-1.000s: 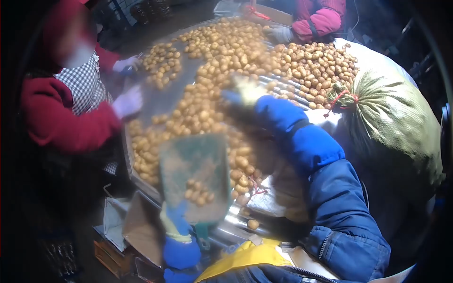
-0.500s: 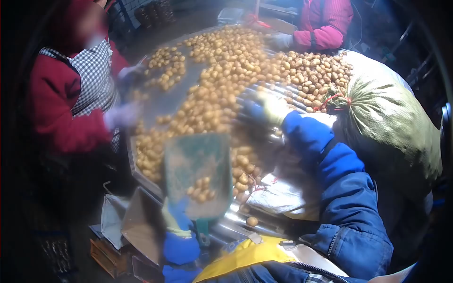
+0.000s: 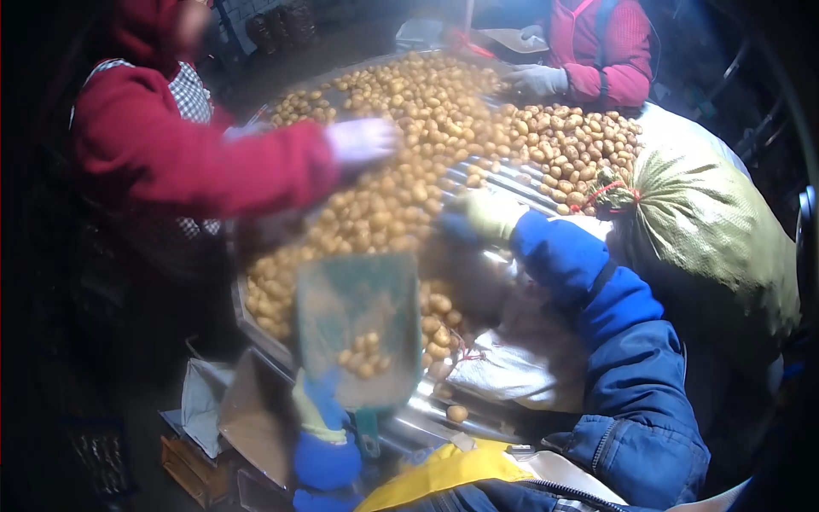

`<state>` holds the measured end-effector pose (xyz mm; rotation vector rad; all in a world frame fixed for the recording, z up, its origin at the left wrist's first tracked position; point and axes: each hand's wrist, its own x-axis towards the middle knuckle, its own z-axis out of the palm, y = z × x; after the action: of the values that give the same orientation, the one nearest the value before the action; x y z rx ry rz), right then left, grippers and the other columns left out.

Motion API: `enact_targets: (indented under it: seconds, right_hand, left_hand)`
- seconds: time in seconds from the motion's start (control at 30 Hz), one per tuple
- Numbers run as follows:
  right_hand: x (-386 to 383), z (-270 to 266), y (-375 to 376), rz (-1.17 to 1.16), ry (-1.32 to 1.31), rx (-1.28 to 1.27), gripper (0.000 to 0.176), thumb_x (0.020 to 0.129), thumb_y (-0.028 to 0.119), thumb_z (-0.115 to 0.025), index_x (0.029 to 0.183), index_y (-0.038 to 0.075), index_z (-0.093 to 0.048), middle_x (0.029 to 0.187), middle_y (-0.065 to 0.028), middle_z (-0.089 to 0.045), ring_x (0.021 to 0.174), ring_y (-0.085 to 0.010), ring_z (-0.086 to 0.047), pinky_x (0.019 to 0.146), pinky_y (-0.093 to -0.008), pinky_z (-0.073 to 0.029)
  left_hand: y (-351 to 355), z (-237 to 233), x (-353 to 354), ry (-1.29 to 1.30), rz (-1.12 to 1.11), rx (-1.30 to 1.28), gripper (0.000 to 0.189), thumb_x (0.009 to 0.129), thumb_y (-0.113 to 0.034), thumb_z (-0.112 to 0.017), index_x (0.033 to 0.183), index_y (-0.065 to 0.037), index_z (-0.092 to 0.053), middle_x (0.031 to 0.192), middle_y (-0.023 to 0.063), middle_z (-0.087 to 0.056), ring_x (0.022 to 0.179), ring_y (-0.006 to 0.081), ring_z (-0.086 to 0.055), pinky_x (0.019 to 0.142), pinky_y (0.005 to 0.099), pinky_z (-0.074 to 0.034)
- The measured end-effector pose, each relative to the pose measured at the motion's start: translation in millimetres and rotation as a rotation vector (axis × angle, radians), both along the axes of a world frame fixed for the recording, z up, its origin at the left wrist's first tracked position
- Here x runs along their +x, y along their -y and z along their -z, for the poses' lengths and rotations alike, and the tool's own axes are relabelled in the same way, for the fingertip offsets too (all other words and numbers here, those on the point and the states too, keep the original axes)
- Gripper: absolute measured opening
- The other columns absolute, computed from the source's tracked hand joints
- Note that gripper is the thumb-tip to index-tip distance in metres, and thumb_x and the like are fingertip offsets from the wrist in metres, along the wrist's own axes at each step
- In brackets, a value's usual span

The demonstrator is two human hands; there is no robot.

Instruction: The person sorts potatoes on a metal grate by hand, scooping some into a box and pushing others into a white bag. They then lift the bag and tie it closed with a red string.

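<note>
My left hand (image 3: 321, 411), in a blue and pale yellow glove, grips the lower left edge of a worn green scoop (image 3: 358, 294). Several small potatoes (image 3: 365, 357) lie in the scoop near its handle end. The short handle (image 3: 367, 433) points back toward my body. My right hand (image 3: 482, 215), gloved the same way, reaches over the right side of the potato pile (image 3: 375, 200), beside the bare metal bars (image 3: 512, 181). Its fingers are blurred and partly lost in the haze.
Across the table, one person's gloved hand (image 3: 363, 141) reaches over the pile from the left. Another person's grey glove (image 3: 537, 81) rests at the far edge. A full woven sack (image 3: 708, 209) tied with red string stands at right. Cardboard boxes (image 3: 256, 418) sit at lower left.
My right hand has shifted slightly down, uncovering more of the metal bars. The person at left has stretched an arm over the pile. My left hand and the scoop stay nearly still.
</note>
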<state>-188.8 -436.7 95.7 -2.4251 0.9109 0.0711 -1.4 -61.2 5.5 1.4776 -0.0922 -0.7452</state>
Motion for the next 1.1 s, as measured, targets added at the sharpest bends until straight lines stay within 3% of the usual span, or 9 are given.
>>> enact_targets:
  seconds: [0.13,0.27,0.37,0.53,0.7,0.83,0.97,1.0,1.1]
  right_hand:
    - [6.1,-4.8,45.8,0.318,0.145,-0.235,0.035,0.092,0.040,-0.069,0.110,0.010,-0.073,0.108,-0.0150,-0.075,0.120,-0.0256,-0.068,0.105,-0.0462,-0.049]
    - [-7.0,58.1,114.3,0.470,-0.149,-0.309,0.062,0.093,0.055,-0.062,0.137,0.012,-0.058,0.147,-0.0214,-0.056,0.135,-0.0429,-0.054,0.111,-0.0592,-0.042]
    - [-0.8,83.7,78.6,0.344,-0.042,-0.476,0.072,0.094,0.068,-0.052,0.145,0.016,-0.052,0.156,-0.0242,-0.043,0.148,-0.0544,-0.030,0.118,-0.0698,-0.025]
    - [34.9,76.1,1.3,0.021,-0.157,-0.247,0.077,0.097,0.068,-0.050,0.153,0.015,-0.042,0.156,-0.0262,-0.041,0.144,-0.0510,-0.038,0.117,-0.0639,-0.031]
    - [18.9,52.4,-54.7,-0.221,0.009,-0.084,0.083,0.098,0.068,-0.052,0.161,0.017,-0.036,0.161,-0.0236,-0.040,0.138,-0.0439,-0.051,0.113,-0.0563,-0.042]
    - [-1.1,12.5,-41.6,-0.056,0.189,0.144,0.072,0.101,0.060,-0.055,0.155,0.014,-0.048,0.143,-0.0209,-0.062,0.133,-0.0365,-0.059,0.113,-0.0446,-0.045]
    - [-35.7,28.2,39.5,0.401,0.199,-0.394,0.042,0.102,0.045,-0.059,0.123,0.010,-0.068,0.118,-0.0195,-0.072,0.106,-0.0372,-0.070,0.092,-0.0482,-0.054]
    - [-53.3,32.1,63.6,0.537,0.053,-0.524,0.040,0.103,0.042,-0.057,0.122,0.009,-0.068,0.119,-0.0187,-0.070,0.102,-0.0366,-0.070,0.087,-0.0498,-0.055]
    - [-115.7,69.3,111.3,0.888,-0.144,-0.627,0.051,0.105,0.045,-0.050,0.142,0.010,-0.058,0.148,-0.0318,-0.049,0.133,-0.0479,-0.052,0.112,-0.0509,-0.043]
  left_hand:
    - [-5.7,-5.2,3.5,0.011,0.046,0.097,0.027,0.092,0.000,-0.071,0.118,0.006,-0.066,0.100,0.0098,-0.069,0.084,0.0158,-0.065,0.073,0.0294,-0.055]
    - [12.0,-16.6,-2.8,-0.091,0.025,-0.034,0.028,0.094,-0.001,-0.066,0.121,0.006,-0.065,0.104,0.0116,-0.069,0.088,0.0182,-0.067,0.077,0.0312,-0.056]
    - [13.0,-12.8,-1.8,-0.178,0.040,-0.057,0.034,0.092,-0.001,-0.065,0.125,0.006,-0.063,0.108,0.0132,-0.069,0.092,0.0207,-0.068,0.081,0.0330,-0.056]
    - [11.1,-22.1,-2.5,-0.319,-0.008,-0.151,0.043,0.088,0.000,-0.064,0.131,0.008,-0.060,0.116,0.0159,-0.070,0.098,0.0249,-0.069,0.088,0.0361,-0.057]
    - [-0.9,-12.0,-3.1,0.055,0.100,0.108,0.049,0.087,0.002,-0.063,0.135,0.008,-0.058,0.119,0.0178,-0.070,0.103,0.0281,-0.070,0.093,0.0383,-0.057]
    - [-1.6,5.5,1.0,-0.228,-0.041,-0.121,0.048,0.108,-0.034,-0.041,0.128,0.004,-0.063,0.114,0.0182,-0.067,0.101,0.0280,-0.068,0.089,0.0408,-0.057]
    - [-0.4,-3.9,3.7,-0.240,0.012,-0.120,0.050,0.107,-0.036,-0.042,0.132,0.003,-0.061,0.120,0.0193,-0.065,0.107,0.0310,-0.066,0.094,0.0434,-0.055]
    - [-0.5,-4.0,3.6,-0.229,0.038,-0.108,0.050,0.107,-0.037,-0.042,0.133,0.003,-0.061,0.121,0.0196,-0.065,0.108,0.0318,-0.065,0.095,0.0440,-0.055]
    - [-3.7,-4.6,4.1,-0.181,0.161,-0.056,0.052,0.107,-0.038,-0.043,0.136,0.002,-0.059,0.125,0.0205,-0.063,0.113,0.0341,-0.063,0.099,0.0459,-0.053]
